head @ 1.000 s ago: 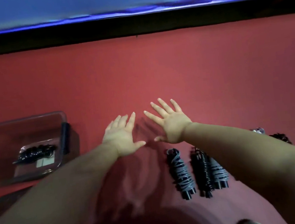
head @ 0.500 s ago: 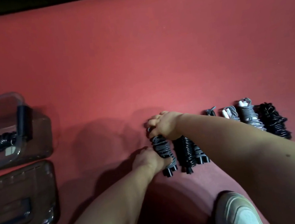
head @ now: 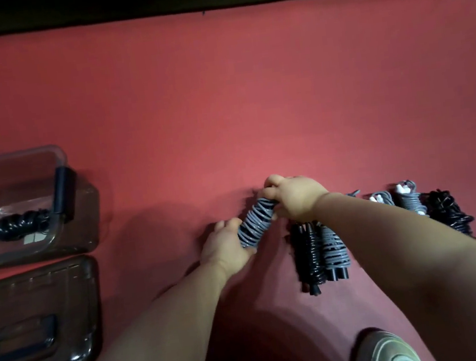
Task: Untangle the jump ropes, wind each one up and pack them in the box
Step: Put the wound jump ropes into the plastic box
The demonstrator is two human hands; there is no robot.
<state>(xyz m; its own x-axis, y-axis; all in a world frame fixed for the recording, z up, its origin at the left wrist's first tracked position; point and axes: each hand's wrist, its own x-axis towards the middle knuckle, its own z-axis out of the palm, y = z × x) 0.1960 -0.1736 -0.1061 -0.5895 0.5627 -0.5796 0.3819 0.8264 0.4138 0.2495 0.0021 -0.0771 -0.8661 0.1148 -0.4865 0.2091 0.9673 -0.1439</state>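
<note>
We are grasping the grey rope (head: 255, 223) with curled fingers (head: 270, 183), left hand (head: 224, 248) on its near end, right hand (head: 297, 198) on its far end, between the box (head: 84, 220) and the other ropes (head: 318, 250).

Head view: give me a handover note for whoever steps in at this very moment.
Left hand and right hand each grip an end of one wound grey rope, tilted between them.
Box is open at left, one black rope inside; lid lies beside it.
Done: visible ropes are wound.
Left: pack the held rope, then the floor bundles at right.
</note>
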